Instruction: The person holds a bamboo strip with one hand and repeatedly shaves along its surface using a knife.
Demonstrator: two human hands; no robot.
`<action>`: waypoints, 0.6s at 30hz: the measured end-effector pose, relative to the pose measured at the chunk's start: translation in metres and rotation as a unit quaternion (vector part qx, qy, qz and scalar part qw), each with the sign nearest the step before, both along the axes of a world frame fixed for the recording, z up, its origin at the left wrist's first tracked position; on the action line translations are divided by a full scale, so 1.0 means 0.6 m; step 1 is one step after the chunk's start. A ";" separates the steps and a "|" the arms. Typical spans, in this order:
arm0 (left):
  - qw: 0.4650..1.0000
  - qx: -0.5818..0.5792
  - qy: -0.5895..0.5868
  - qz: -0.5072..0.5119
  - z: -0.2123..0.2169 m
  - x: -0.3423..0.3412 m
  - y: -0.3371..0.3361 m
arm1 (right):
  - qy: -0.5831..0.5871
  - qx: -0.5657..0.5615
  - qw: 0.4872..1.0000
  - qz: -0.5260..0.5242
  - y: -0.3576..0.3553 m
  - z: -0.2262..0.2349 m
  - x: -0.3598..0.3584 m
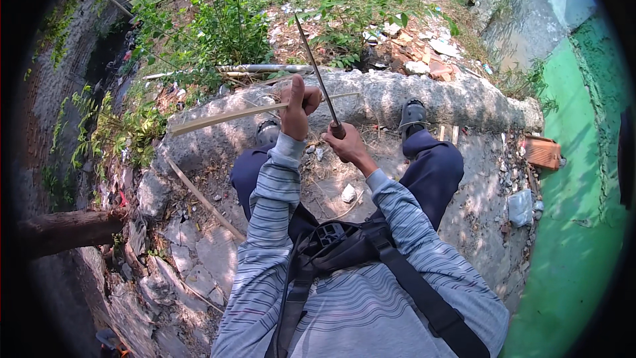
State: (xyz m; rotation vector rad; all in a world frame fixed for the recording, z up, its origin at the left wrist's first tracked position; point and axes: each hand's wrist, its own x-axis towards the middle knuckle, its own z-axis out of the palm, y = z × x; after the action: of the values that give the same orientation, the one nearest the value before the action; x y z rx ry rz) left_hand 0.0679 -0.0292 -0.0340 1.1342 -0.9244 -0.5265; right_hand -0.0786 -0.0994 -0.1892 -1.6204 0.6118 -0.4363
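Note:
My left hand [295, 107] is closed around a long, pale split-bamboo strip [225, 117], thumb pointing up. The strip's broad end reaches out to the left. Its thin end continues right of the fist, past the blade. In my right hand [346, 146] is the dark handle of a long, narrow-bladed knife [314, 59]. The blade slants up and away to the left, crossing near the strip just right of my left fist. Whether blade and strip touch, I cannot tell.
I sit with feet against a low rough concrete ledge [371, 96]. Leafy shrubs [232, 33] and litter lie beyond it. At left are a thin stick [202, 197] and a log [73, 231]. A broken brick [542, 152] and plastic bag [520, 208] lie by the green wall [570, 225].

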 end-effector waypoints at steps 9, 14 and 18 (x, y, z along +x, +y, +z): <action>1.000 0.003 0.003 -0.010 -0.005 0.002 -0.001 | 0.142 0.057 0.980 -0.130 -0.066 -0.170 -0.023; 0.999 -0.031 0.030 -0.018 0.003 -0.006 0.010 | 0.131 0.114 0.974 -0.148 -0.053 -0.193 -0.038; 1.000 0.019 -0.014 -0.005 -0.006 0.011 -0.002 | 0.094 0.098 0.980 -0.149 -0.038 -0.171 -0.029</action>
State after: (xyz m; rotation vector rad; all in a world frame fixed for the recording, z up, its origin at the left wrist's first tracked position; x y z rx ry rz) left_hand 0.0744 -0.0304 -0.0376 1.1755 -0.9484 -0.5387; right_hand -0.0962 -0.1221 -0.2919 -1.3942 1.0168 -0.4292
